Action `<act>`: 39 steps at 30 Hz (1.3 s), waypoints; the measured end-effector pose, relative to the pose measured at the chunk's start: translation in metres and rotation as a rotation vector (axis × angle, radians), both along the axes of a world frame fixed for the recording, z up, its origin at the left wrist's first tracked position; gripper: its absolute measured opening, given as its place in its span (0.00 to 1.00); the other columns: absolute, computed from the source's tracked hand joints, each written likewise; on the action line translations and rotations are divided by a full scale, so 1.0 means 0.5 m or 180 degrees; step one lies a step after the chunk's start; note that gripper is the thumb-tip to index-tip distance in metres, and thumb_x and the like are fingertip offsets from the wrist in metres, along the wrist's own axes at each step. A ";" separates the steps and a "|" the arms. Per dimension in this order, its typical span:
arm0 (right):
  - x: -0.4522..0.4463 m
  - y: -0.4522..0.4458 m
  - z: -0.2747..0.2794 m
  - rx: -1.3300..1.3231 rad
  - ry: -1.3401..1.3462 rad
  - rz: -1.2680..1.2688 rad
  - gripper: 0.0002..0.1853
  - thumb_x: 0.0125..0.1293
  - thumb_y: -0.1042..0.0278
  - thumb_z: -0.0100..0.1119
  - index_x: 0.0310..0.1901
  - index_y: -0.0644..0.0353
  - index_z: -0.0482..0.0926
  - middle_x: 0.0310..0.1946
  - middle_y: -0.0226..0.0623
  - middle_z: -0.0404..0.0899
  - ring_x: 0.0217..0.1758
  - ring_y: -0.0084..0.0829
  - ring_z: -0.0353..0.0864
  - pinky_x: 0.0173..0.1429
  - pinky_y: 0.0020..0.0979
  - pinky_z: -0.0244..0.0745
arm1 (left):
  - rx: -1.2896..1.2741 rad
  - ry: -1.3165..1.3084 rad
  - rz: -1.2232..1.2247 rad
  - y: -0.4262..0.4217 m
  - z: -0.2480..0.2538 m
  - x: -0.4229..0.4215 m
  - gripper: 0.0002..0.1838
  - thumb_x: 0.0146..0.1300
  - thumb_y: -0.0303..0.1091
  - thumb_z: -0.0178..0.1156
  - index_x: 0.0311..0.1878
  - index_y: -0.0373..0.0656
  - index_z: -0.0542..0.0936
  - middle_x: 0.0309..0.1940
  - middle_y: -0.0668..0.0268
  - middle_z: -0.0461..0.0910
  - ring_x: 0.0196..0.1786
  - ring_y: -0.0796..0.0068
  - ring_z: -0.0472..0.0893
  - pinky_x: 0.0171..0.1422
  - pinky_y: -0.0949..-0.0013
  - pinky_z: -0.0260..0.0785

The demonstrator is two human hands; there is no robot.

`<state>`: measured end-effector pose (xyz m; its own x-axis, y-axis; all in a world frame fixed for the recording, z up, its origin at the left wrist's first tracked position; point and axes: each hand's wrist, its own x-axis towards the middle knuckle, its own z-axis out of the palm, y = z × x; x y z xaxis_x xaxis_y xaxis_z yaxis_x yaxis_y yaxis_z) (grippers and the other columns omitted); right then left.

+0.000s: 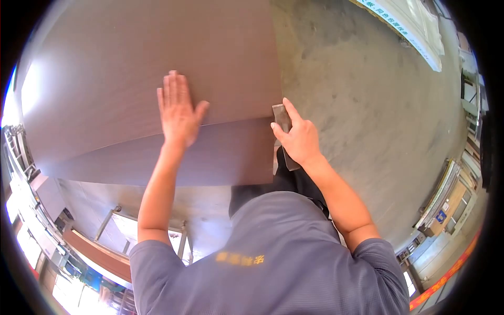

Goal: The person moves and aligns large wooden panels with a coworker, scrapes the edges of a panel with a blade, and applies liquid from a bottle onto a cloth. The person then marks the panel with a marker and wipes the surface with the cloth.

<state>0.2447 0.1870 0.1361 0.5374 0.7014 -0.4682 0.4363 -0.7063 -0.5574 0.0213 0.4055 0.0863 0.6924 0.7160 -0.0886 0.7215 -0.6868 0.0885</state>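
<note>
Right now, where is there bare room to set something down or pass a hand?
The large brown board is bare beyond the left hand. The grey concrete floor is bare between the right hand and the white, blue-lettered package. It is crowded at the board's right edge, where the right hand holds a dark flat tool.

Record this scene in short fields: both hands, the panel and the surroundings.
left hand: left hand palm down at the brown panel, thumb spread
right hand: right hand holds a flat dark object by the panel's right edge
panel: large, a seam or edge line running across its near part
floor: grey floor right of the panel
upper right: pale strip with lettering
</note>
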 end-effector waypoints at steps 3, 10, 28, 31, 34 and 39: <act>0.030 0.026 -0.006 0.0039 0.0086 0.0032 0.38 0.65 0.55 0.70 0.75 0.58 0.72 0.22 0.49 0.81 0.30 0.52 0.85 0.41 0.47 0.81 | -0.0712 -0.0230 -0.0612 -0.079 0.028 0.081 0.58 0.64 0.59 0.70 0.86 0.36 0.53 0.89 0.55 0.46 0.90 0.56 0.44 0.92 0.46 0.35; 0.174 0.173 -0.014 0.0337 -0.0026 0.0483 0.36 0.66 0.55 0.69 0.73 0.61 0.75 0.26 0.53 0.84 0.35 0.55 0.87 0.45 0.49 0.82 | -0.0888 -0.0301 -0.0559 -0.166 0.021 0.217 0.64 0.56 0.64 0.72 0.84 0.32 0.55 0.87 0.50 0.48 0.89 0.50 0.46 0.90 0.41 0.39; 0.524 0.606 -0.036 0.0524 0.0010 0.0833 0.38 0.66 0.53 0.69 0.74 0.63 0.73 0.54 0.57 0.87 0.59 0.52 0.87 0.65 0.46 0.82 | -0.0867 -0.0177 0.0555 -0.132 0.038 0.520 0.52 0.72 0.55 0.64 0.85 0.31 0.51 0.88 0.49 0.44 0.90 0.48 0.44 0.91 0.44 0.36; 0.575 0.682 -0.053 0.0656 -0.0149 0.0858 0.38 0.66 0.53 0.69 0.74 0.64 0.73 0.54 0.57 0.87 0.59 0.51 0.88 0.64 0.45 0.82 | -0.0815 -0.0325 0.0526 -0.045 0.029 0.583 0.52 0.71 0.54 0.64 0.85 0.31 0.51 0.88 0.49 0.45 0.89 0.50 0.46 0.91 0.44 0.37; 0.622 0.757 -0.049 0.0575 -0.0151 0.0891 0.36 0.67 0.53 0.66 0.73 0.62 0.73 0.53 0.56 0.87 0.59 0.55 0.86 0.64 0.48 0.81 | -0.0808 -0.0462 0.0514 0.043 0.024 0.640 0.51 0.71 0.53 0.65 0.85 0.32 0.53 0.88 0.50 0.47 0.89 0.51 0.48 0.90 0.44 0.40; 0.684 0.863 -0.032 0.0465 -0.0152 0.0989 0.38 0.66 0.54 0.69 0.73 0.69 0.73 0.54 0.62 0.86 0.59 0.53 0.88 0.63 0.43 0.81 | -0.0862 -0.0638 0.0554 0.197 0.030 0.731 0.48 0.70 0.52 0.66 0.84 0.33 0.57 0.87 0.51 0.51 0.88 0.53 0.51 0.90 0.44 0.43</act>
